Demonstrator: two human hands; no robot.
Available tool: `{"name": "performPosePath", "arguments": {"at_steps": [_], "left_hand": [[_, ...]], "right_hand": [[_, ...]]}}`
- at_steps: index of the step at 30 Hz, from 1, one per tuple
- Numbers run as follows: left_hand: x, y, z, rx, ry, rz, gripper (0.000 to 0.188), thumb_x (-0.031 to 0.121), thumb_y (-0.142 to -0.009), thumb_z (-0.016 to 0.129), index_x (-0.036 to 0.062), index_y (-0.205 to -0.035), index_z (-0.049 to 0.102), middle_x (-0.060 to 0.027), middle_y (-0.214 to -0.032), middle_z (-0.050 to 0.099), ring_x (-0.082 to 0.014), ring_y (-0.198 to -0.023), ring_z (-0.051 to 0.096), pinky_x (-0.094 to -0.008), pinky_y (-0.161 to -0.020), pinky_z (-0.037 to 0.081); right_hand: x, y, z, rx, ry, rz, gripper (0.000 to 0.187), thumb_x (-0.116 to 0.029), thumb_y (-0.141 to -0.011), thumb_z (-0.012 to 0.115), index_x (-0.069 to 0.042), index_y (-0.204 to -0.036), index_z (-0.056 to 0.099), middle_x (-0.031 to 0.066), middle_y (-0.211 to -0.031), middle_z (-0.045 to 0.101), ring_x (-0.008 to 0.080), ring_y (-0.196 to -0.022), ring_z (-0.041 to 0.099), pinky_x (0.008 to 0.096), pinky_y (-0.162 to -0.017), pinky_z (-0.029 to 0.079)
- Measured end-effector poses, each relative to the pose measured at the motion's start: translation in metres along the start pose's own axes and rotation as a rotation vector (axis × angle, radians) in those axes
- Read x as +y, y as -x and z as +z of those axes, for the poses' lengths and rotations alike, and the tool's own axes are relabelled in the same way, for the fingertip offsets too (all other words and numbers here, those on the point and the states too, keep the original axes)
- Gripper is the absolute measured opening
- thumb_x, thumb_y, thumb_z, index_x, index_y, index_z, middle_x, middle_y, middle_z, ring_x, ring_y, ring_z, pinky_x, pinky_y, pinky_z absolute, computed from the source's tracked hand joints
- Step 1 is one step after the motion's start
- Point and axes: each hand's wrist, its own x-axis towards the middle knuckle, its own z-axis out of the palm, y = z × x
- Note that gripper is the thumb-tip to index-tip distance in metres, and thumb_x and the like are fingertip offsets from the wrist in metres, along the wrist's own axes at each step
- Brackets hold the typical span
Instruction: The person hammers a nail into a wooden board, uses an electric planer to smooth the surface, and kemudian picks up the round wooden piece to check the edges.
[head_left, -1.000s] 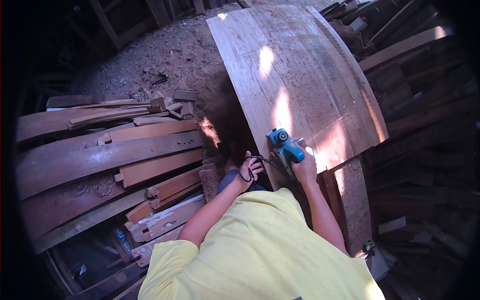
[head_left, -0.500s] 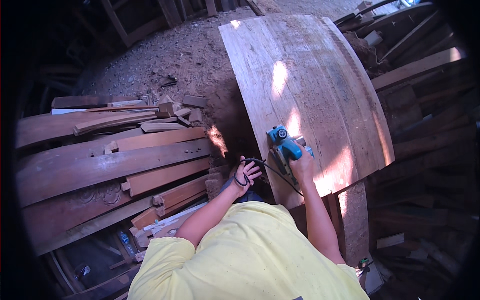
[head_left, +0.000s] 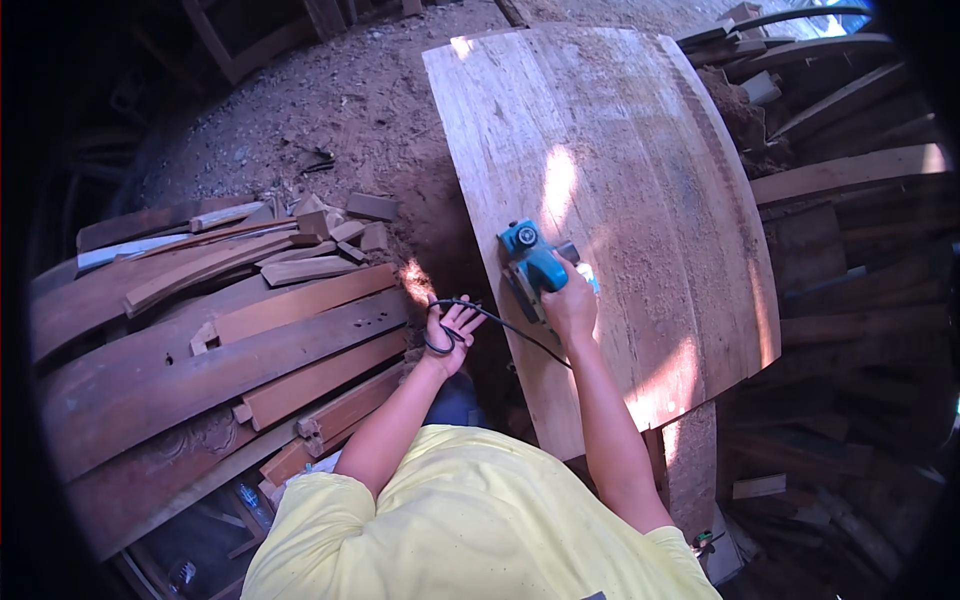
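Observation:
My right hand [head_left: 572,308] is closed round the handle of a teal electric hand planer [head_left: 527,245]. The planer rests on the left part of a wide wooden panel [head_left: 650,190] scattered with shavings. Its black power cord [head_left: 525,330] runs from behind the tool to my left hand [head_left: 455,330]. That hand is palm up, left of the panel's edge, its fingers spread. The cord passes across the fingers and hangs in a loop by the wrist. The planer's sole against the wood is hidden.
Stacked planks and beams [head_left: 250,345] lie close on my left, with short offcuts [head_left: 320,225] at their far end. Gravelly ground [head_left: 310,110] stretches beyond. More timber [head_left: 840,175] crowds the right side. A plastic bottle [head_left: 248,495] lies at lower left.
The planer and my right hand have moved forward and a little left along the panel. My left hand has shifted left and slightly forward with the cord. The view has also shifted somewhat.

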Motion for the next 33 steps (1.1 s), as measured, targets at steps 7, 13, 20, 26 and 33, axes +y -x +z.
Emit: {"name": "performPosePath", "arguments": {"at_steps": [7,13,20,26,33], "left_hand": [[0.034,-0.043,0.014,-0.009,0.024,-0.031,0.116,0.094,-0.094,0.043,0.0068,-0.170,0.037,-0.0175,-0.169,0.049,-0.0334,-0.152,0.053,-0.0235,-0.064,0.051],[0.068,-0.072,0.028,-0.041,0.086,-0.027,0.111,0.090,-0.099,0.036,0.0031,-0.168,0.039,-0.0206,-0.168,0.049,-0.0335,-0.153,0.052,-0.0240,-0.060,0.050],[0.116,-0.083,0.022,-0.040,-0.033,0.082,0.098,0.082,-0.106,0.033,0.0055,-0.167,0.042,-0.0210,-0.163,0.056,-0.0329,-0.148,0.058,-0.0222,-0.055,0.047],[0.144,-0.083,0.006,0.096,-0.237,0.132,0.078,0.067,-0.114,0.036,0.0027,-0.149,0.064,-0.0160,-0.155,0.065,-0.0239,-0.134,0.069,-0.0199,-0.051,0.039],[0.161,-0.089,0.004,0.182,-0.373,0.216,0.064,0.052,-0.118,0.039,0.0006,-0.134,0.073,-0.0125,-0.143,0.074,-0.0146,-0.120,0.074,-0.0197,-0.053,0.032]], "right_hand": [[-0.048,-0.051,0.005,-0.004,-0.008,-0.015,0.069,-0.015,-0.081,0.078,-0.032,-0.148,0.069,0.0236,-0.113,0.079,0.0456,-0.104,0.076,0.0554,-0.091,0.061],[-0.084,-0.099,0.021,0.036,-0.015,-0.070,0.068,-0.013,-0.082,0.075,-0.029,-0.148,0.069,0.0242,-0.112,0.079,0.0462,-0.105,0.075,0.0555,-0.092,0.061],[-0.119,-0.167,0.045,0.051,-0.051,-0.146,0.063,-0.016,-0.084,0.073,-0.027,-0.147,0.071,0.0240,-0.116,0.078,0.0451,-0.109,0.075,0.0536,-0.096,0.059],[-0.166,-0.227,0.063,0.045,0.009,-0.177,0.060,-0.021,-0.086,0.074,-0.027,-0.146,0.071,0.0221,-0.118,0.078,0.0456,-0.108,0.074,0.0540,-0.096,0.059],[-0.219,-0.295,0.077,0.077,0.014,-0.210,0.050,-0.023,-0.087,0.075,-0.021,-0.138,0.075,0.0248,-0.115,0.077,0.0471,-0.111,0.073,0.0539,-0.095,0.059]]}}
